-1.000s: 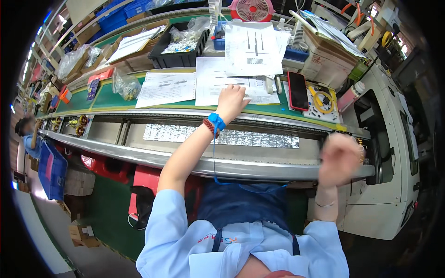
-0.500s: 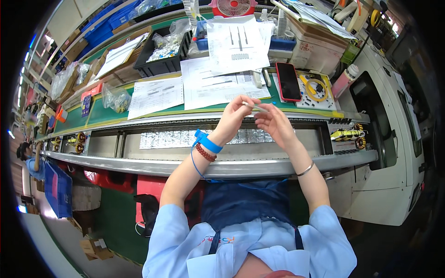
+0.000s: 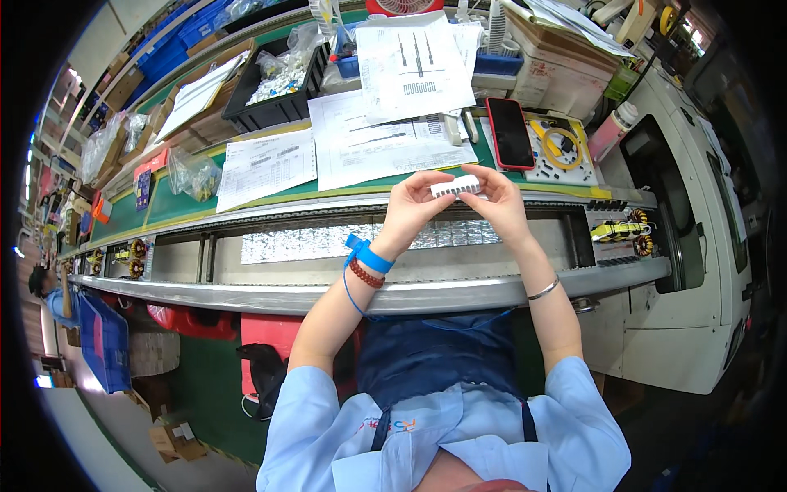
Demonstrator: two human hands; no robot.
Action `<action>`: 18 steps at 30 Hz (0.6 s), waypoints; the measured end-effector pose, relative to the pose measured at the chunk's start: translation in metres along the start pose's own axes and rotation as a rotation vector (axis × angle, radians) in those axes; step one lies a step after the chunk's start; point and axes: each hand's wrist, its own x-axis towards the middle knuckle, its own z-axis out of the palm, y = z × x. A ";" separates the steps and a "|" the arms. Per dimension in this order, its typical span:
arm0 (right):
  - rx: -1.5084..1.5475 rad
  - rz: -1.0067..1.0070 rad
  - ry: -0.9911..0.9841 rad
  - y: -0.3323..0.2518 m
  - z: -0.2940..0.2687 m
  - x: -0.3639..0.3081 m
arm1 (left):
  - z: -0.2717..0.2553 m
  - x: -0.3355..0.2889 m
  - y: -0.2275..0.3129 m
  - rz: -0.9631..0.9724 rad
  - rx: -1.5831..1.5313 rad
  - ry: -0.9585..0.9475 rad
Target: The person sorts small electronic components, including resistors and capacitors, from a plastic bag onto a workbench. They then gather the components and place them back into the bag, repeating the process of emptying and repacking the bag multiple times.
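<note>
Both bare forearms are stretched forward from light blue sleeves, and the hands are brought close together in front of the body, with the wrists raised and the fingers curled inward. The white piece is pinched by the left hand [image 3: 410, 211] at its left end and by the right hand [image 3: 502, 209] at its right end, with the thumbs placed on the near side and the fingers bent over the far side. The left wrist is circled by a blue strap [image 3: 373, 257] and a reddish-brown beaded bracelet [image 3: 366, 275], the right by a thin metal bangle [image 3: 544, 289].

The white piece [image 3: 456, 186] is small and oblong, and its near side is marked by a row of dark notches; finer detail cannot be made out. It is tilted slightly, its right end seen higher than its left. It is held between the two sets of fingertips, in view beyond the silvery sheet [image 3: 303, 244] and nearer the body than the printed papers [image 3: 361, 154]
</note>
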 end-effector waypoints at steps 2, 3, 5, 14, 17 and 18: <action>-0.030 0.047 -0.003 0.008 -0.001 0.000 | -0.004 0.000 -0.005 0.013 0.050 0.024; -0.067 0.058 0.001 0.011 -0.001 -0.001 | -0.004 0.000 -0.007 0.018 0.076 0.034; -0.114 0.028 0.016 0.018 -0.002 -0.001 | -0.004 0.000 -0.009 -0.013 0.084 0.026; -0.070 -0.108 0.012 0.020 -0.005 -0.003 | -0.003 -0.002 -0.014 -0.059 0.140 0.034; 0.023 -0.088 0.011 0.018 -0.004 -0.004 | 0.001 -0.002 -0.011 -0.083 0.116 0.057; 0.034 -0.074 0.009 0.017 -0.004 -0.004 | 0.002 -0.003 -0.010 -0.091 0.111 0.065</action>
